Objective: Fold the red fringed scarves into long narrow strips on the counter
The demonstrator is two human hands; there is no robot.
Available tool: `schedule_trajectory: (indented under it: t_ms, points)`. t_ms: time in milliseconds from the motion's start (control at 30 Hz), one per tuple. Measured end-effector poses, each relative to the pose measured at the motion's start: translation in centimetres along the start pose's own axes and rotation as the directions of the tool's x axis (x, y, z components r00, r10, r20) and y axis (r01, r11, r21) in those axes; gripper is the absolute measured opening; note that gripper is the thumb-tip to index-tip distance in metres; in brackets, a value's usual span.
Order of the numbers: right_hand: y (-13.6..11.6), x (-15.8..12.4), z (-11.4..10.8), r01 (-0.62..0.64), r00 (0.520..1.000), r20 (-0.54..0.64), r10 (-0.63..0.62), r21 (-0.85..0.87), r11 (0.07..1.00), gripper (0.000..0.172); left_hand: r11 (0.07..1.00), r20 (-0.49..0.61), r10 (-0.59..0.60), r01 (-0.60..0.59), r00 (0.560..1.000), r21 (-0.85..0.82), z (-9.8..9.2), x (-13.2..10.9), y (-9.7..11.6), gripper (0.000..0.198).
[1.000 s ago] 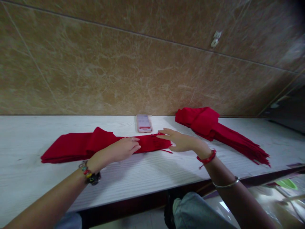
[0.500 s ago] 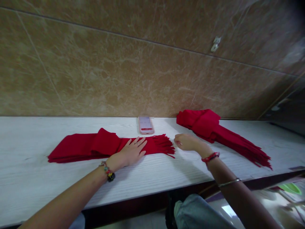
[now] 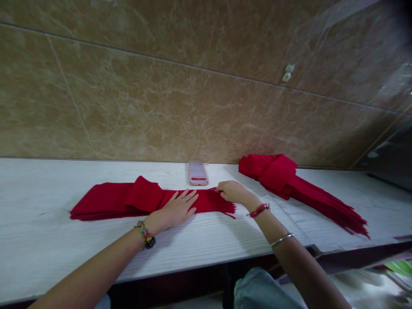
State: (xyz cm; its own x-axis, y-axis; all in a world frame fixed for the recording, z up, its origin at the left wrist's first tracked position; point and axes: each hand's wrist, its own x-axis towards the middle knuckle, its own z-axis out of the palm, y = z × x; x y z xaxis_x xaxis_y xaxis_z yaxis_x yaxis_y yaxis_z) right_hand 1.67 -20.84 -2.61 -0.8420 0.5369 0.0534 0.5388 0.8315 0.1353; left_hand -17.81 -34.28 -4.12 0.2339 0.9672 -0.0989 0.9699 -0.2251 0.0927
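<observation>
A folded red scarf (image 3: pixel 112 199) lies lengthwise on the white table, its fringe pointing right. My left hand (image 3: pixel 178 209) rests flat on the scarf near the fringed end, fingers spread, with a ring on one finger. At the fringe, my right hand (image 3: pixel 230 191) is closed in a pinch on the upper strands; the fingertips partly hide them. The lower strands lie loose on the table.
A second red scarf (image 3: pixel 277 174), folded over itself, lies at the right with its fringe toward the front edge. A phone (image 3: pixel 198 173) lies behind the first scarf. Behind the table (image 3: pixel 41 253) rises a brown marbled wall.
My right hand has moved left from beside the fringe onto its upper strands. My left hand stays flat on the scarf. The view has shifted slightly.
</observation>
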Motion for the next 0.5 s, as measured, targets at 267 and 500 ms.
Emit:
schedule_trajectory:
  t_ms: [267,500]
  points:
    - [2.7,-2.0,-1.0,-0.045,0.994,-0.092,0.051,0.064,0.997,0.025,1.000,-0.034,0.007,-0.007,0.999,-0.011,0.5,0.5,-0.2,0.051]
    - [-2.0,2.7,0.0,0.002,0.999,-0.052,0.004,0.104,0.995,0.026,1.000,-0.021,-0.006,0.006,1.000,0.016,0.5,0.3,-0.1,0.052]
